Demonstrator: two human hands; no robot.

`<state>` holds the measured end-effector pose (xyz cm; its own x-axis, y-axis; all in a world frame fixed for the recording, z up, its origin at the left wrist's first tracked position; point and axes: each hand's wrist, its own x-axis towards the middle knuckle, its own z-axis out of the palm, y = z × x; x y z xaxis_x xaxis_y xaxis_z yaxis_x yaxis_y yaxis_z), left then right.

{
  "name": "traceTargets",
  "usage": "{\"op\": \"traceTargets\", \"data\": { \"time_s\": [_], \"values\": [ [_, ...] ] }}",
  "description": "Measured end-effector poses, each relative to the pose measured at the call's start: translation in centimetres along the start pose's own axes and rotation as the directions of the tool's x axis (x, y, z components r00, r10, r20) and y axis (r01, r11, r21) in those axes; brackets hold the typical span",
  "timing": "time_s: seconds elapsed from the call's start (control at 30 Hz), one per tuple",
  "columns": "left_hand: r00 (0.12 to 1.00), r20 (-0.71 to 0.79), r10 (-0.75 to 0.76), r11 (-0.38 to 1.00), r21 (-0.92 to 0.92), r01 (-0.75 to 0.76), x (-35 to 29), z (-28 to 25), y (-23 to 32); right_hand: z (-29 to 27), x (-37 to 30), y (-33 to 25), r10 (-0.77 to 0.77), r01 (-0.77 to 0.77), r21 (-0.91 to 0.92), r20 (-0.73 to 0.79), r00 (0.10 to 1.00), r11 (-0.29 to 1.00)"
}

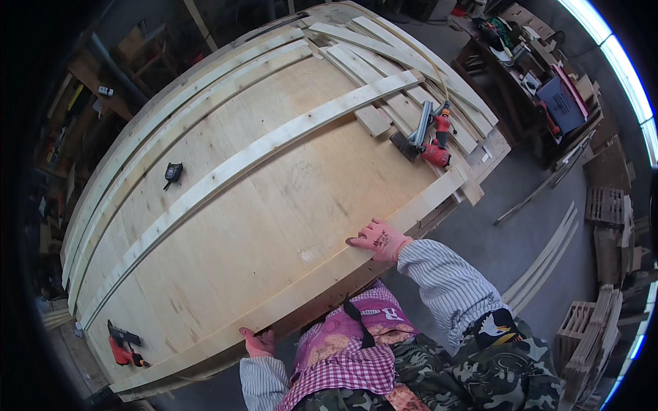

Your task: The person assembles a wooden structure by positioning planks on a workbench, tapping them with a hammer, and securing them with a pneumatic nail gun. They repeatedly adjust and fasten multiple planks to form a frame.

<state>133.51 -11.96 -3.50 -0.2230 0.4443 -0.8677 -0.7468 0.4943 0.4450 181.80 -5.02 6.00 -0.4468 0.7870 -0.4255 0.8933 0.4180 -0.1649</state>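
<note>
Both gloved hands on the pale wood strip (329, 274) lying along the near edge of the plywood worktop (274, 198). Right hand (380, 238) lies flat, fingers open, pressing the strip. Left hand (257, 342) curls over the strip's outer edge (grip looks closed on it). Red nail gun (435, 133) at far right corner, second red tool (122, 346) at near left corner.

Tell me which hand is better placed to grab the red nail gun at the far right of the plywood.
Probably the right hand: it rests on the near edge strip, closer to the red nail gun. The left hand grips the edge farther away.
</note>
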Motion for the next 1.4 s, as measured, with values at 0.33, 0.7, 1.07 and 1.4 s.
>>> {"op": "traceTargets", "data": {
  "time_s": [0.33,0.7,1.07,1.4],
  "values": [
    [0.989,-0.101,0.109,0.989,0.111,-0.098,-0.4,-2.4,-2.1,2.1,0.1,-0.1,0.068,-0.065,0.039,-0.078,0.995,0.997],
    [0.983,-0.177,0.045,0.995,0.093,-0.029,-13.4,-7.0,-13.1,1.4,-0.4,-0.4,-0.007,0.007,-0.011,-0.081,0.997,1.000],
    [0.924,-0.365,-0.119,0.930,-0.367,-0.025,-22.1,-27.0,-27.2,2.0,0.7,-7.6,-0.162,0.193,0.045,-0.374,0.913,0.980],
    [0.917,-0.235,0.321,0.927,-0.122,-0.356,-17.6,-43.6,-33.7,9.8,1.9,-32.1,-0.445,0.445,0.110,-0.030,0.895,0.889]
  ]
}}
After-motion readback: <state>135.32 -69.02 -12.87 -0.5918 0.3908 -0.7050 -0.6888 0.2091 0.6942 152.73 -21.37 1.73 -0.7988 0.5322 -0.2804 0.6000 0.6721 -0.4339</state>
